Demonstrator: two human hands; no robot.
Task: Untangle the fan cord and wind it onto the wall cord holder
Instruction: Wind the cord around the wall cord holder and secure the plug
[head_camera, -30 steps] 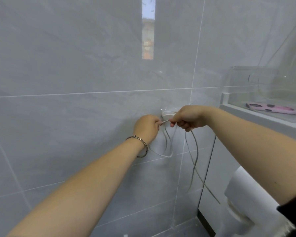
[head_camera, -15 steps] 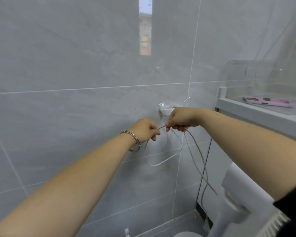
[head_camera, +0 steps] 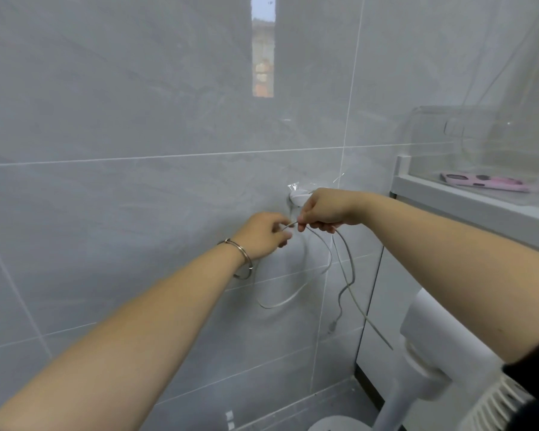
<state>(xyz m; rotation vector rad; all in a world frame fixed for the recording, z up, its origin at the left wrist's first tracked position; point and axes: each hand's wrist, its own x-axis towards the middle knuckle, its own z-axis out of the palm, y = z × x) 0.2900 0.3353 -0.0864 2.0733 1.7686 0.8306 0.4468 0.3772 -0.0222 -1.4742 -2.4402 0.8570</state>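
From my remote seat I see both hands up against the grey tiled wall (head_camera: 137, 119), just below the wall cord holder (head_camera: 297, 198), a small white fitting stuck to the tile under a bit of clear film. My right hand (head_camera: 324, 209) sits directly in front of the holder, its fingers curled and pinching the fan cord (head_camera: 346, 262) between thumb and forefinger. My left hand (head_camera: 263, 234), with a metal bracelet (head_camera: 244, 259) on its wrist, is just beside it, its fingers bent in and nipping the same cord at the short stretch between the two hands. Below them the cord hangs in one slack loop against the wall, and two more strands drop from the right hand, one ending in a small plug (head_camera: 333, 327), the other running down toward the white fan (head_camera: 430, 346) at lower right. None of the cord looks wound on the holder. On the shelf (head_camera: 467, 209) to the right, a pink object (head_camera: 486, 183) lies inside a clear box (head_camera: 479, 135).
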